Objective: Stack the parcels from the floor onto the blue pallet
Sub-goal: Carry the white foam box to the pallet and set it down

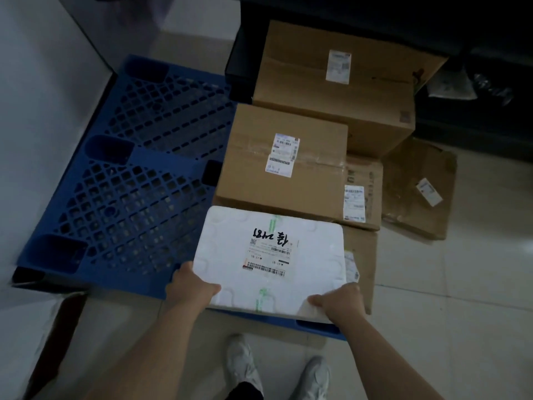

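Left hand (191,287) and right hand (337,304) each grasp a near corner of the white foam box (268,255); it sits over the blue pallet's (129,183) near right part, just before a brown carton (282,168); beyond it stands a bigger carton (334,88).

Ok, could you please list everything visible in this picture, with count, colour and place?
floor: one, pale tiles, all around
blue pallet: one, blue, on the floor at the left
white foam parcel: one, white, held above the pallet's near right corner
cardboard parcels: four visible, brown, stacked along the pallet's right side
crumpled carton: one, brown, on the floor at the right
dark furniture: one, black, behind the parcels
shoes: two, white, at the bottom edge
left hand: one, grips the white parcel's near left corner
right hand: one, grips its near right corner
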`<move>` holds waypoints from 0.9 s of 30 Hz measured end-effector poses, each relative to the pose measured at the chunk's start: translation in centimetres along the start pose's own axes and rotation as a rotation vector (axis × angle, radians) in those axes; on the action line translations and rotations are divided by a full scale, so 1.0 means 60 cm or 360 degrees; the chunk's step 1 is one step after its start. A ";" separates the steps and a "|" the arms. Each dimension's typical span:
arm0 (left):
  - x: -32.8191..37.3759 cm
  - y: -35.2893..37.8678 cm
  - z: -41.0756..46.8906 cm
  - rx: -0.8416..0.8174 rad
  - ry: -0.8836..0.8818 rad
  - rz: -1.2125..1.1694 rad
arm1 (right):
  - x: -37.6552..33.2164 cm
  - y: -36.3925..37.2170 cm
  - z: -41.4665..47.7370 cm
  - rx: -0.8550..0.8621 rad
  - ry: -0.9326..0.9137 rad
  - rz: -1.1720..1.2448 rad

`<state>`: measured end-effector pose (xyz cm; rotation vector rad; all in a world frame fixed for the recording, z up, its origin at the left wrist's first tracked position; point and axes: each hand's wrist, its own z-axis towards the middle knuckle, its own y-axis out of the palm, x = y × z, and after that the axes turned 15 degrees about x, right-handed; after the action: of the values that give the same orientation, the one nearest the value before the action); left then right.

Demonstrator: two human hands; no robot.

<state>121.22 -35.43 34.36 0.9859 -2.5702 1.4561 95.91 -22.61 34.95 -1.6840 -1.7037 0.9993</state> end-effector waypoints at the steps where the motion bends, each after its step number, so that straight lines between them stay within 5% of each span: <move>1: -0.004 0.013 0.011 0.0009 0.0007 -0.0002 | 0.000 0.013 0.008 -0.0002 0.0004 0.0002; 27: -0.029 0.145 0.136 0.0192 0.0080 -0.0092 | -0.021 0.164 0.086 0.0107 -0.0085 0.0002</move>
<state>120.18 -37.75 22.60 1.0139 -2.4233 1.6157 97.66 -25.09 24.18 -1.6294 -1.6837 1.0993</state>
